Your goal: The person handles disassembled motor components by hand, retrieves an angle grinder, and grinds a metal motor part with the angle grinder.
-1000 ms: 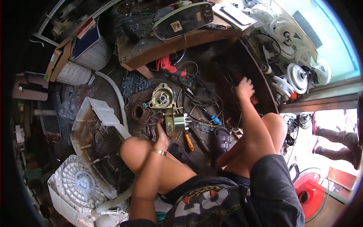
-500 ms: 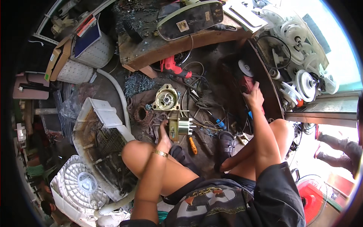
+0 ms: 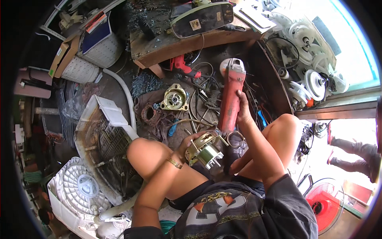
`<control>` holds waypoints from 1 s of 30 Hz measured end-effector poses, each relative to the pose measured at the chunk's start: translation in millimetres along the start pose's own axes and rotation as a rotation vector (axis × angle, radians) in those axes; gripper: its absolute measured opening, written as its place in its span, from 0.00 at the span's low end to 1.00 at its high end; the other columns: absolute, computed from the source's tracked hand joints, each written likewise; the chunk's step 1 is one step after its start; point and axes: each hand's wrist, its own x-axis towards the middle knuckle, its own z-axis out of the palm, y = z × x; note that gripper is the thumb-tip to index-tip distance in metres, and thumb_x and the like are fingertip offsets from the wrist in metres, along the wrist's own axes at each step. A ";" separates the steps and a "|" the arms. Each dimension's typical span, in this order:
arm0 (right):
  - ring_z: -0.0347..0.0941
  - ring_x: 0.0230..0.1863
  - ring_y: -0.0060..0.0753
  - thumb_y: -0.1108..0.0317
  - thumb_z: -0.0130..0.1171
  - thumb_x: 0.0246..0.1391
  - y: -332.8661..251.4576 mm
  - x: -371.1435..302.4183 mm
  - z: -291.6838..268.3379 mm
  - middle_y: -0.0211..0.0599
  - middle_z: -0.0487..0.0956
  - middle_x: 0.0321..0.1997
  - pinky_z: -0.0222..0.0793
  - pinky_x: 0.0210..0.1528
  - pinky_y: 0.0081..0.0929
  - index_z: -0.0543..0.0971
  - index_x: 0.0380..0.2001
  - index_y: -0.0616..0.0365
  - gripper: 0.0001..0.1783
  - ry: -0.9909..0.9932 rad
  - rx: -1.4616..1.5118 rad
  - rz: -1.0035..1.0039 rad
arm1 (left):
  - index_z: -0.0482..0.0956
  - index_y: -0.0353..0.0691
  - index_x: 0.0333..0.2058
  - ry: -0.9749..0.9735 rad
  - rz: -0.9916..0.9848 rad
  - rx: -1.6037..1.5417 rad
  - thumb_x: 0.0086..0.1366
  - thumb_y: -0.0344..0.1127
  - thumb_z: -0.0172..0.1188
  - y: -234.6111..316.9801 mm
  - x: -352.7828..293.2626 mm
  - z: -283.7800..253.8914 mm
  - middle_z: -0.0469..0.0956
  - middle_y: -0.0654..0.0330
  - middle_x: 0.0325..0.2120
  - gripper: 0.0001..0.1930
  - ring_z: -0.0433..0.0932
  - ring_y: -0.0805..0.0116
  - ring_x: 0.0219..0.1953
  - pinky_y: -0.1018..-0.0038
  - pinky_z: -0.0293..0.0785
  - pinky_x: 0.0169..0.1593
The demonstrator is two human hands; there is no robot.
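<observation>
Dark floor (image 3: pixel 181 128) carrying crumpled cloth (image 3: pixel 157 129) at middle, pale hose (image 3: pixel 129 97) left, tangled cables (image 3: pixel 215 97) right of middle, red drill (image 3: pixel 183 68) farther back, far worktop (image 3: pixel 159 57) bearing metal shavings (image 3: pixel 139 16), oval device (image 3: pixel 205 20)

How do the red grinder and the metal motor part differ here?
The red grinder is in the right hand; the metal motor part is in the left hand. The grinder is long and mostly red; the motor part is shorter and silvery-gold, with protruding pins. Both are held.
</observation>
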 end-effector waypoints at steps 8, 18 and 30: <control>0.78 0.35 0.33 0.59 0.71 0.52 39.2 -2.1 40.9 0.38 0.77 0.40 0.79 0.36 0.39 0.69 0.55 0.59 0.31 0.021 -0.452 -0.100 | 0.65 0.30 0.63 0.048 0.077 0.141 0.65 0.33 0.44 -0.7 -8.9 21.1 0.75 0.50 0.56 0.28 0.75 0.62 0.58 0.66 0.71 0.62; 0.77 0.36 0.30 0.62 0.73 0.48 32.8 -14.4 40.9 0.37 0.79 0.41 0.78 0.40 0.33 0.69 0.57 0.60 0.35 0.093 -0.611 -0.049 | 0.68 0.31 0.62 0.129 0.086 0.335 0.63 0.32 0.42 -5.6 -3.9 35.1 0.76 0.50 0.56 0.28 0.75 0.64 0.58 0.69 0.69 0.63; 0.78 0.32 0.32 0.56 0.62 0.57 35.0 -3.4 15.5 0.34 0.79 0.31 0.76 0.35 0.33 0.76 0.42 0.56 0.17 0.178 -0.327 -0.077 | 0.74 0.30 0.57 0.197 0.166 0.829 0.59 0.34 0.44 -4.6 0.0 44.2 0.75 0.55 0.57 0.28 0.69 0.66 0.61 0.71 0.61 0.66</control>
